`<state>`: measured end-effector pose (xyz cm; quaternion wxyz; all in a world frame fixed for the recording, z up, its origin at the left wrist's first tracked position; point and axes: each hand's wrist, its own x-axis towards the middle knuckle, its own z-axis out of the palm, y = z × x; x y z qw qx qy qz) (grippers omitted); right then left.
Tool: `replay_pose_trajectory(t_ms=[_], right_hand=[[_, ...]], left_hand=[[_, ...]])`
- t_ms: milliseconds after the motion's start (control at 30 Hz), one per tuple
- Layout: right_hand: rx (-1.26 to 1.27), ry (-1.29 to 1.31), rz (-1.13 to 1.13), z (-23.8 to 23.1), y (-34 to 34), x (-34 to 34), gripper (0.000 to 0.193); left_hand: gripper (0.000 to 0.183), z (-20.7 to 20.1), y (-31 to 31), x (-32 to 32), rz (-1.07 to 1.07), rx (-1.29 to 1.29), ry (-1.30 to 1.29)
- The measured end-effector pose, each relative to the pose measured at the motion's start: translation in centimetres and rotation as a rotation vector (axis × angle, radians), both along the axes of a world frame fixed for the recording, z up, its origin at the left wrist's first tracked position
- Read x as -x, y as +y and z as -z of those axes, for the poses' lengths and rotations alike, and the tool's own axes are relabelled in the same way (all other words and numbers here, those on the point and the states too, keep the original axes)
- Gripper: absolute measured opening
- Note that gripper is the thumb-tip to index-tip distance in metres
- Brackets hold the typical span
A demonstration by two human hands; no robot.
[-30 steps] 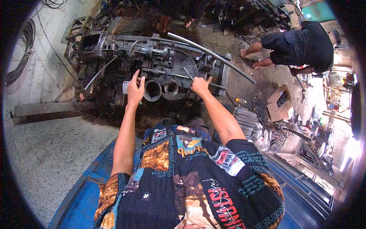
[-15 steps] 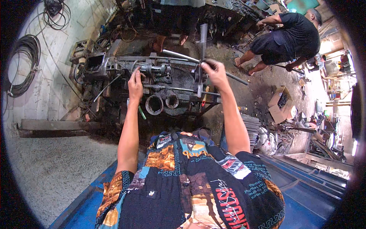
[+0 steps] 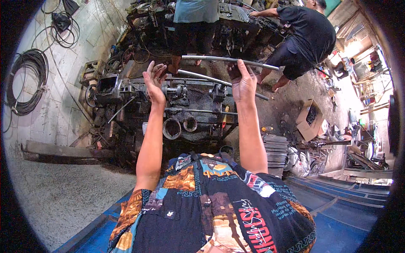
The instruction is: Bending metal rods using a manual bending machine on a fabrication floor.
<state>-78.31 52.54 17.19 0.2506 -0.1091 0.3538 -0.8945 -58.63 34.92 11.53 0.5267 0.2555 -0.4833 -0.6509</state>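
Note:
My right hand (image 3: 244, 86) is closed around a long, thin metal rod (image 3: 206, 57), held level above the far side of a lathe-like machine (image 3: 198, 122). Off the rod's left end, my left hand (image 3: 155, 86) is raised with its fingers spread, and nothing is in it. A second metal rod (image 3: 202, 76) lies slanted across the machine, just below the held one. Dark shavings cover the machine's bed between its metal parts. Two round metal rings (image 3: 171, 137) sit on its near side. A tool with a yellow and red handle (image 3: 225, 116) rests to their right.
A person in black (image 3: 310, 38) bends over at the far right, and another in a grey-blue top (image 3: 196, 10) stands across the machine. An open cardboard box (image 3: 308, 130) and a stack of ribbed metal pieces (image 3: 276, 147) are on the right. Coiled cable (image 3: 40, 57) hangs on the left wall.
The rod in my right hand has swung from upright and blurred to level. My left hand has risen slightly and its fingers have spread. The person in black has moved left and away.

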Motion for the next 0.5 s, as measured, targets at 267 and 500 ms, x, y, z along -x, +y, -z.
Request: replay_pose_trajectory(t_ms=[267,500], right_hand=[[-0.009,-0.144,0.011,0.6,0.1,-0.9,0.008],[-0.020,-0.078,0.018,1.7,0.2,-0.9,0.009]], left_hand=[[0.078,-0.9,0.9,1.5,0.066,0.003,0.070],[0.080,-0.6,1.4,1.2,0.087,-0.006,0.077]])
